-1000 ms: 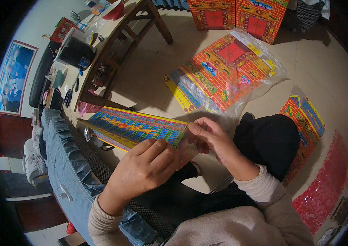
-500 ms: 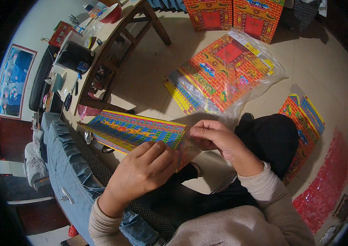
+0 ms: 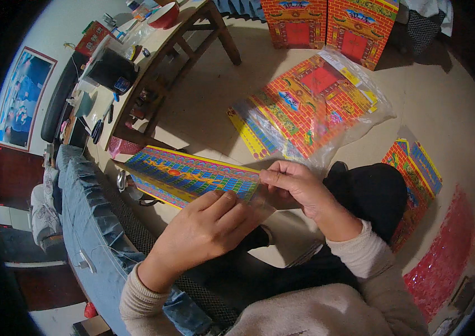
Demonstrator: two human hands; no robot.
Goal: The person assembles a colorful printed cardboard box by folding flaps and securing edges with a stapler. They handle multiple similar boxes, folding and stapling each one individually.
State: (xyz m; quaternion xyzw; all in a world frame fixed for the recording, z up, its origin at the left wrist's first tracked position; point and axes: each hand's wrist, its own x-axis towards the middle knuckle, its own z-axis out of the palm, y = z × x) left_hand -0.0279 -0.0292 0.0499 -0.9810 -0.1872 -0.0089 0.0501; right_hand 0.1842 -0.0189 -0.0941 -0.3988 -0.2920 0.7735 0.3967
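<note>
A folded sheet of printed cardboard [image 3: 193,175], patterned like a blue and green tiled roof with a yellow border, is held in front of me, slanting up to the left. My left hand [image 3: 204,232] is closed on its near edge with the fingers curled over. At the right-hand corner of the sheet, my right hand [image 3: 299,187] is closed, its thumb and forefinger pinching there. Between the hands, something see-through shows below the corner; what it is I cannot make out. The fingertips of my left hand are partly hidden behind the sheet.
On the floor ahead lie brick-patterned printed sheets [image 3: 304,109] in clear plastic. Two standing brick-patterned boxes [image 3: 296,25] are behind them. More printed cardboard [image 3: 411,185] lies right of my knee, near red plastic wrap [image 3: 444,252]. A wooden table [image 3: 162,67] and blue-covered sofa [image 3: 89,224] flank the left.
My right hand has closed in on the corner of the cardboard, from slightly apart to pinching it. The sheet has shifted slightly right and up. The whole view has tilted a little.
</note>
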